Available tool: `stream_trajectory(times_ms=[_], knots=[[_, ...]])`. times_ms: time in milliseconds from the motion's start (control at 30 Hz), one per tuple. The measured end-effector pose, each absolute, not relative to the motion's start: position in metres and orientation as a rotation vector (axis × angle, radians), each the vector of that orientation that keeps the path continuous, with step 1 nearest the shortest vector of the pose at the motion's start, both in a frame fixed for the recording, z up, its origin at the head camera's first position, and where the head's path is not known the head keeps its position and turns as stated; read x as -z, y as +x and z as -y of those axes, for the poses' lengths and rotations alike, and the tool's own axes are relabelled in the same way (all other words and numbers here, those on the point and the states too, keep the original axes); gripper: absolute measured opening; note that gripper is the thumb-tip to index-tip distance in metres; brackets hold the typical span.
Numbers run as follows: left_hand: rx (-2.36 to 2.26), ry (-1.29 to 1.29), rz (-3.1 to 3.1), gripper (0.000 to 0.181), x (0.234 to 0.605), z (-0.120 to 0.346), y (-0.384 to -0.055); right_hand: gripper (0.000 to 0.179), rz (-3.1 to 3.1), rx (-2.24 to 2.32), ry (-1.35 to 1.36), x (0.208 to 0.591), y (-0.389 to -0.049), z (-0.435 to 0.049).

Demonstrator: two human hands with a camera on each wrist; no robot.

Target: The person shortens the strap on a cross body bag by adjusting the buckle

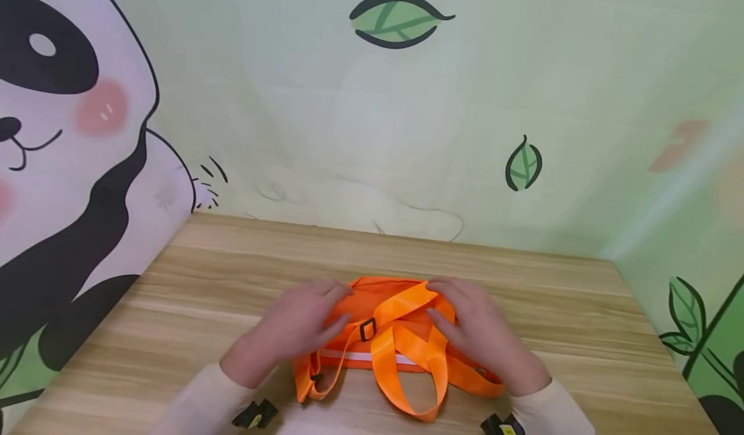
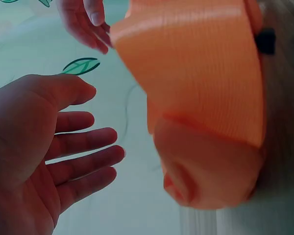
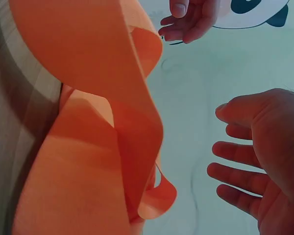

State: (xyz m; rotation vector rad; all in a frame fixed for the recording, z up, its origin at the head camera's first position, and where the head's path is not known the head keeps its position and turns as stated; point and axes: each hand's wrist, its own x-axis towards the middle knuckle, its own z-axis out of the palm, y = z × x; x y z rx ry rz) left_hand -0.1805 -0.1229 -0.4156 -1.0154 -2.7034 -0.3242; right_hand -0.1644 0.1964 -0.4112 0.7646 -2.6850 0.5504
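Observation:
An orange bag (image 1: 363,296) with long webbing straps (image 1: 383,364) lies on the table before me. A black buckle (image 1: 367,329) sits on one strap, and a pale strip (image 1: 349,355) runs along the bag's near side. My left hand (image 1: 305,319) is over the bag's left end; in the left wrist view its spread fingers (image 2: 88,144) stand apart from the orange fabric. Over the right end is my right hand (image 1: 479,322). The right wrist view shows its fingers (image 3: 237,176) loosely extended, with a gap between them and the straps. Neither hand holds anything.
The bag lies on a wood-grain table (image 1: 232,254). Behind it rises a pale green wall covering (image 1: 290,99) printed with leaves, and a printed panda (image 1: 128,157) fills the left side. Each wrist bears a small black device (image 1: 256,414).

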Motion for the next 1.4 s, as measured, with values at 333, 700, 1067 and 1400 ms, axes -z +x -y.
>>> stream_trajectory(times_ms=[333, 700, 1067, 1400], knots=[[0.342, -1.131, 2.748, 0.032, 0.423, 0.111, -0.184, 0.040, 2.768, -0.603, 0.797, 0.418, -0.174, -0.181], [0.371, -1.157, 2.855, 0.030, 0.429, 0.098, -0.189, 0.041, 2.751, -0.618, 0.903, 0.427, -0.183, -0.170], [0.463, -1.141, 2.968, 0.023, 0.434, 0.097, -0.191, 0.040, 2.770, -0.582, 0.959, 0.444, -0.191, -0.165], [0.600, -1.190, 2.926, 0.011, 0.437, 0.099, -0.193, 0.042, 2.744, -0.598, 1.055, 0.449, -0.193, -0.165]])
